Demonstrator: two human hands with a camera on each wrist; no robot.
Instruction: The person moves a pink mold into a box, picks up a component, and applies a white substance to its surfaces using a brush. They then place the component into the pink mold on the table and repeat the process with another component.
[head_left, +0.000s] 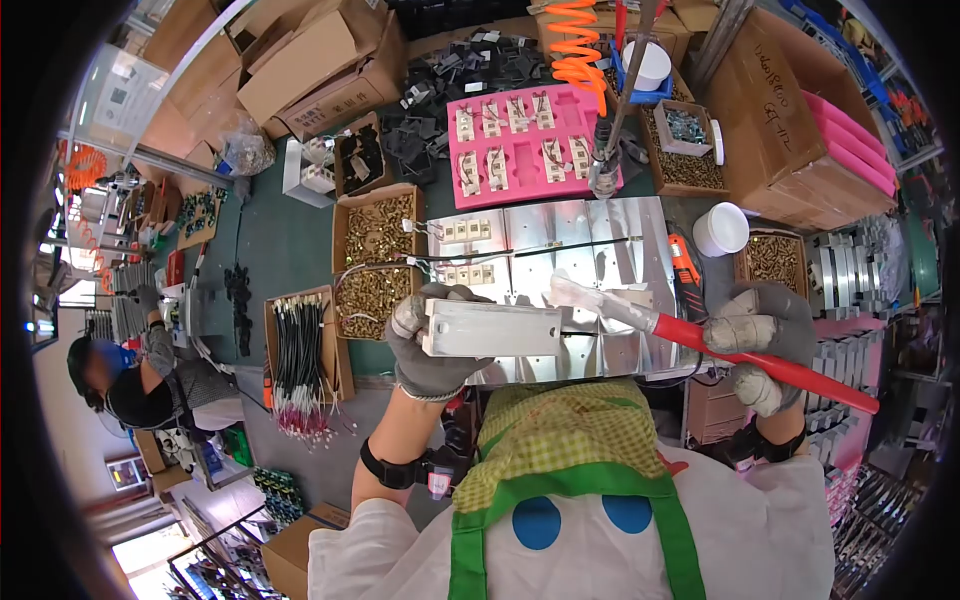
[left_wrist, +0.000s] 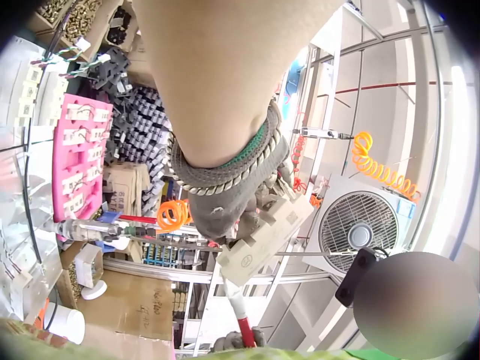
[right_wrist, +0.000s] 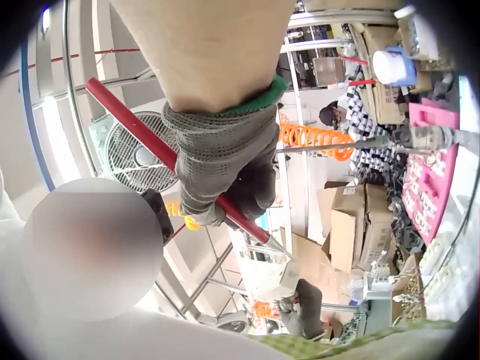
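In the head view my gloved left hand (head_left: 418, 352) grips a pale rectangular block (head_left: 495, 330) by its left end. The block's broad face is whitish and points up at me; notches along one edge show in the left wrist view. My gloved right hand (head_left: 758, 335) curls round the red handle (head_left: 800, 375) of a brush-like tool. White smears cover the tool's head (head_left: 605, 303), which sits close by the block's upper right corner. Beneath both, shiny metal plates (head_left: 560, 220) with small white modules (head_left: 470, 231) and a black cable lie on the bench.
A pink foam tray (head_left: 522, 190) of white parts stands behind the plates. Boxes of brass fittings (head_left: 375, 230), a box of black cables (head_left: 300, 350) and a white tub (head_left: 721, 230) flank them. An orange coiled hose (head_left: 575, 45) hangs overhead. Another person (head_left: 140, 380) works at far left.
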